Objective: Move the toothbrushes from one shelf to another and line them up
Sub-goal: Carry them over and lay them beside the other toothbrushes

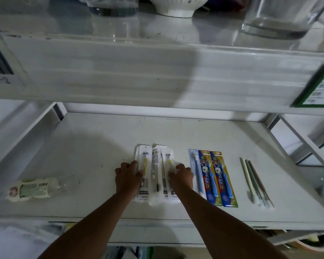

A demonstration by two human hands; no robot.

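Toothbrush packs, white ones, sat mid-shelf in a tight bunch. Left hand and right hand pressed on either edge, fingers curled. Blue packs just beside.

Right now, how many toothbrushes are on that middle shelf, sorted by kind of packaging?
White packs, under both hands: 3
Colourful cartoon packs: 2
Clear pack with pale blue brush: 1
Loose unpackaged brushes: 3
Total: 9
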